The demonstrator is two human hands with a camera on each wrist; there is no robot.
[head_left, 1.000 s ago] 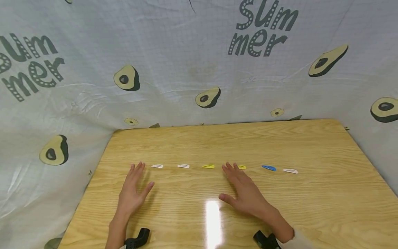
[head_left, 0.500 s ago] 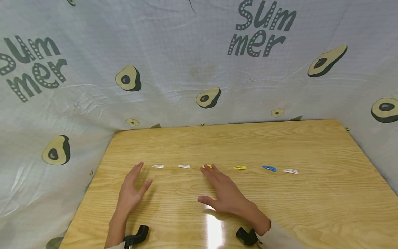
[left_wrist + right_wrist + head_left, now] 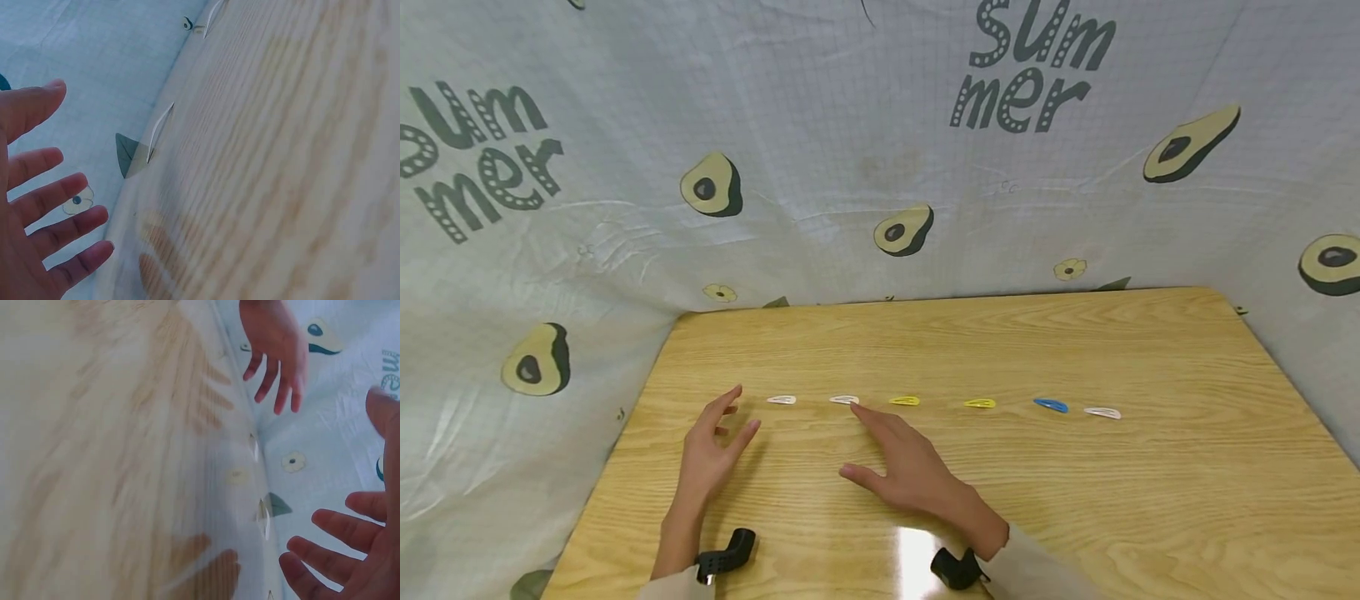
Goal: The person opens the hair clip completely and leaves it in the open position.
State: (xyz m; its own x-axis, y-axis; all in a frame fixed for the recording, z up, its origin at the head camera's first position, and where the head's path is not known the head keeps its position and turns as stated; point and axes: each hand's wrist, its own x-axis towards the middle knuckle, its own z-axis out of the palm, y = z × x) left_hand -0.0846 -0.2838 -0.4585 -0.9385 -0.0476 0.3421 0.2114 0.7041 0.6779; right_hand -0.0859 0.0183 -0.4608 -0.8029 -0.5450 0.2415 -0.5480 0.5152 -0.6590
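Observation:
A row of snap hair clips lies across the wooden table. From the left come a white clip (image 3: 782, 400), a second white clip (image 3: 844, 399), a yellow clip (image 3: 905, 401), another yellow clip (image 3: 980, 403), a blue clip (image 3: 1051, 405) and a pale clip (image 3: 1102, 412). My left hand (image 3: 709, 458) hovers left of the first white clip, fingers loosely bent and holding nothing. My right hand (image 3: 913, 467) reaches leftward with extended fingers, its fingertips overlapping the near edge of the second white clip in the head view. Both palms face each other in the right wrist view.
The wooden table (image 3: 1075, 500) runs back to a pale cloth (image 3: 805, 167) printed with avocados and lettering, which hangs behind and at the sides. Each wrist carries a black camera mount, the left one (image 3: 727, 554) and the right one (image 3: 957, 568).
My right hand has moved left along the row, from the right-hand yellow clip past the other to the second white clip. My left fingers have bent slightly. The clips lie in the same places.

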